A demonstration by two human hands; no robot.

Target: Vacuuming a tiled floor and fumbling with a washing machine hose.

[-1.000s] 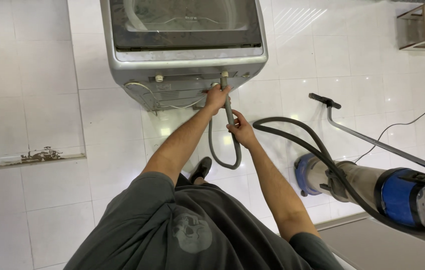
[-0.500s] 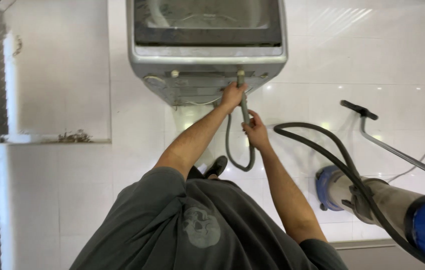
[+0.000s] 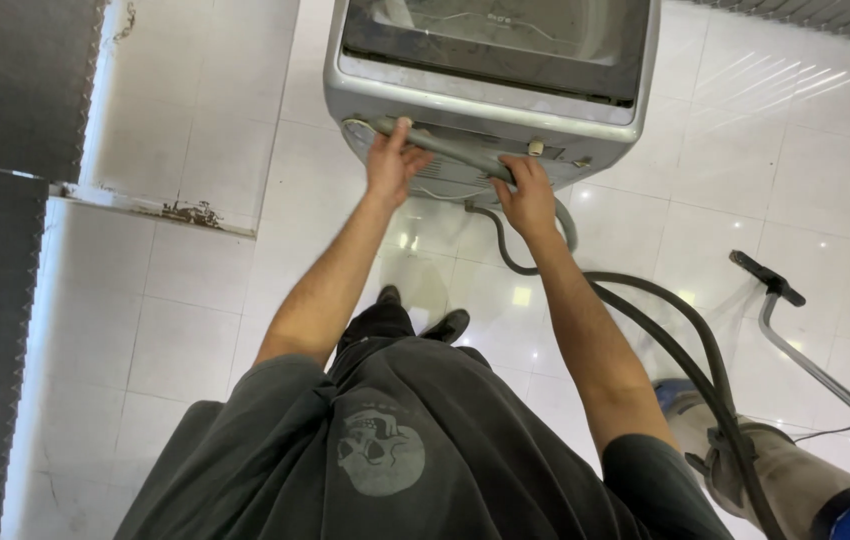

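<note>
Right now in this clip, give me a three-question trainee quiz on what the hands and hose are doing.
1. True or false: both hands grip the grey hose against the front of the washing machine.
2. Which lies to the person's right on the tiled floor? A) a bucket B) a vacuum cleaner C) a ladder
3. Fill in: the left hand holds the hose near the machine's ____ front corner, as seen in the head view.

Key
1. True: the left hand and the right hand both close on it.
2. B: the vacuum cleaner with its black hose.
3. Left.
</note>
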